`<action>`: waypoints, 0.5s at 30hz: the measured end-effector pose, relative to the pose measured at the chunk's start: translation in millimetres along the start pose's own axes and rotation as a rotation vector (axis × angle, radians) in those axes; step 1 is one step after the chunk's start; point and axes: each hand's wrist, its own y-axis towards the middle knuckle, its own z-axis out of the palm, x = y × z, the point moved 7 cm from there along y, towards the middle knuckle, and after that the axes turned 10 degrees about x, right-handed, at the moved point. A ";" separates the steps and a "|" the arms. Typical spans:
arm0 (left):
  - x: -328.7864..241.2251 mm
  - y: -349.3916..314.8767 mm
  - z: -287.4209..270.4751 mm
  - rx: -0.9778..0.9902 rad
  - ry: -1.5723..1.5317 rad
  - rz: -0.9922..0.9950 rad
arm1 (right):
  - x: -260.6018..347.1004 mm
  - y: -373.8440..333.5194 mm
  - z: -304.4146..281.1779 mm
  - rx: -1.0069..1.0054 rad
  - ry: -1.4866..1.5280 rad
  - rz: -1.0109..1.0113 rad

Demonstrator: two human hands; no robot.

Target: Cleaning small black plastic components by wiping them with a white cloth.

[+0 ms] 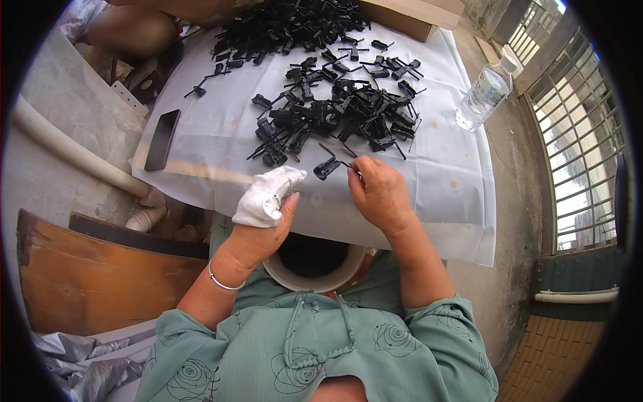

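My right hand [382, 191] pinches the thin end of a small black plastic part with rod-like arms [326, 169], held up over the near side of the table. Left of it is my left hand [266, 213], its fingers covered by white cloth [271, 194] and its thumb bare. That cloth hides whether the fingers grip anything. Just beyond both hands lies a loose heap of similar black parts [335, 110], arms pointing every way. A larger, denser pile of black parts [288, 30] covers the far side of the table.
White sheeting covers the table [442, 201]. A dark phone [162, 139] lies at its left edge, a clear water bottle [483, 94] stands at the right, and a cardboard box [402, 20] is at the back. Below the near edge, a white bucket [351, 264] sits by my lap.
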 end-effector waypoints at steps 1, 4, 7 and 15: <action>-6.6 1.5 -8.0 -0.097 0.024 0.063 | 1.5 0.3 -5.3 0.049 0.070 -0.045; -28.3 16.5 -12.2 0.049 0.115 0.182 | 4.8 -1.5 -1.5 0.264 0.280 -0.167; -42.1 12.8 0.0 0.307 0.123 0.299 | 12.8 -6.5 9.9 0.555 0.501 -0.198; 0.7 -13.2 23.1 0.265 -0.920 -0.192 | 18.4 -7.9 11.4 0.370 0.848 -0.024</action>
